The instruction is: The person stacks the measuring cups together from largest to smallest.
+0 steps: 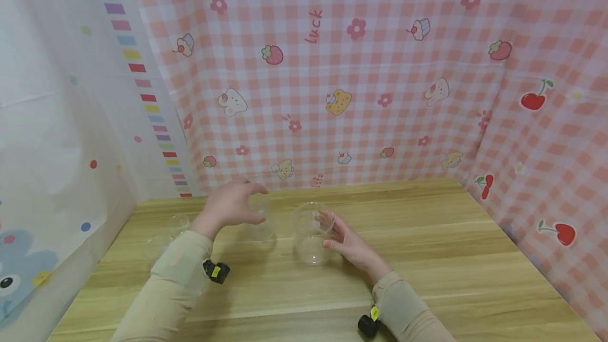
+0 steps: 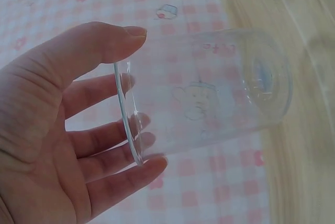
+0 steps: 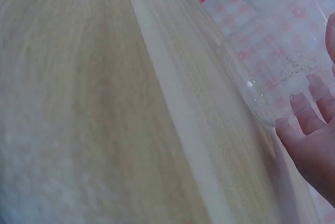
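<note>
My left hand [image 1: 233,205] reaches down over a clear, straight-sided glass cup [image 2: 199,88] with a flared rim. In the left wrist view its thumb lies over the rim and its fingers [image 2: 125,182] lie along the opposite side. Next to it, a wider clear beaker [image 1: 312,247] with faint printed marks stands upright on the table. My right hand [image 1: 353,247] holds this beaker from the right side, with its thumb towards the front and its fingers [image 3: 303,116] against the glass. The right wrist view cuts off part of that hand.
More clear glassware [image 1: 157,247] stands at the left of the wooden table [image 1: 427,236], partly behind the left forearm. A pink checked cloth [image 1: 294,83] hangs along the table's back edge, with further cloths at both sides.
</note>
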Available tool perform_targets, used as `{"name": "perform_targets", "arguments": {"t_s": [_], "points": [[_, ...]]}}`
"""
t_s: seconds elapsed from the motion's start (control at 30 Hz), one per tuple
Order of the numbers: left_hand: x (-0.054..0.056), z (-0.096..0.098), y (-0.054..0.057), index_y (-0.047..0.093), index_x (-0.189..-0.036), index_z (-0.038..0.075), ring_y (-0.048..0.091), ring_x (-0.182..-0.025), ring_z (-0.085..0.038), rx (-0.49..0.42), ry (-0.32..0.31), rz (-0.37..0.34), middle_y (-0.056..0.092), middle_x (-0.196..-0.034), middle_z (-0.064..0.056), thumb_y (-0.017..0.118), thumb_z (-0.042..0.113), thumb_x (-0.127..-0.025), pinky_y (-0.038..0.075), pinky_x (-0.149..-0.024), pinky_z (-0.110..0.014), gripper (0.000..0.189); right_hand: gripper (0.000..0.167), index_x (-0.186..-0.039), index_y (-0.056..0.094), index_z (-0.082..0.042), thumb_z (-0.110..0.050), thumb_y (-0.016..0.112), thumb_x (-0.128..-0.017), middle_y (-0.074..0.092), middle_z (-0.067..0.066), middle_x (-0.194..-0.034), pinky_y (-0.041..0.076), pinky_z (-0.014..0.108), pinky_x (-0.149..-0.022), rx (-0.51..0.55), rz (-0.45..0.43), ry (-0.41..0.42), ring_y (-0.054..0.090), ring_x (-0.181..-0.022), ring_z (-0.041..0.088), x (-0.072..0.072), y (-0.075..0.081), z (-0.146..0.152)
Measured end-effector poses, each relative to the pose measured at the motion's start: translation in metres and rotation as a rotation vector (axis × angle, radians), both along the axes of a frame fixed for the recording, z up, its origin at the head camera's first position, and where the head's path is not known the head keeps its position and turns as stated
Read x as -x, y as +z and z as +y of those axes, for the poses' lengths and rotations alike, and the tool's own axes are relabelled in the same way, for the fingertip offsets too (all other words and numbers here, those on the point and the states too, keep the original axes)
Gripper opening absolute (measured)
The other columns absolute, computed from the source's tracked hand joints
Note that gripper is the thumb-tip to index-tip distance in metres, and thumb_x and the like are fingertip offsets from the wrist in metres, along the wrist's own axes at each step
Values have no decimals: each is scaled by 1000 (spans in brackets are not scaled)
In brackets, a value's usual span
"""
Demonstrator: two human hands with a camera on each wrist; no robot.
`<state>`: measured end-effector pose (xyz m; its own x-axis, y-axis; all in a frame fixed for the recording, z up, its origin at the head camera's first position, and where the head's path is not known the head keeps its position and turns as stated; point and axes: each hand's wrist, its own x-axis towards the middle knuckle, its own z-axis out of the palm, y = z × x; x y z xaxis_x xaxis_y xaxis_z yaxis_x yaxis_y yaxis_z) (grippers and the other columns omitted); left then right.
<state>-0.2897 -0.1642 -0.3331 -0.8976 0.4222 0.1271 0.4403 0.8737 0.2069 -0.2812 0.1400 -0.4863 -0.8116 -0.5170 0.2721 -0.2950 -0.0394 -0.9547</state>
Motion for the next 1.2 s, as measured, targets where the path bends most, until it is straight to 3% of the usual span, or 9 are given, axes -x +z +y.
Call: {"name": "perform_targets", "arguments": {"t_s": [0.23, 0.47, 0.8, 1.2], "points": [[-6, 7, 14, 67, -127, 20, 54, -121, -36, -8, -51, 11, 56, -137, -14, 82, 39, -74, 50, -89, -56, 58, 72, -155, 21, -1, 2, 61, -95, 27, 26, -157, 21, 53, -116, -5, 1, -4, 22, -145, 41, 0, 0, 0], [-12, 9, 29, 66, -129, 16, 60, -112, -34, -33, -83, 6, 60, -132, -13, 83, 37, -75, 52, -86, -54, 60, 71, -155, 20, -1, 5, 58, -95, 26, 27, -156, 21, 55, -115, -15, 4, -8, 22, -144, 43, 0, -1, 0], [-16, 12, 45, 66, -130, 20, 56, -115, -35, -27, -71, 59, 55, -137, -15, 84, 40, -74, 53, -83, -53, 62, 70, -155, 21, -1, 8, 57, -95, 26, 26, -157, 20, 55, -116, 12, 20, 9, 22, -144, 42, 0, 0, 0], [-24, 22, 64, 67, -128, 22, 61, -107, -28, -40, -112, 118, 60, -128, -8, 84, 41, -73, 54, -76, -46, 61, 70, -154, 22, 0, 9, 57, -94, 29, 25, -156, 20, 54, -116, -10, 5, -11, 23, -145, 41, 0, 1, -1]]}}
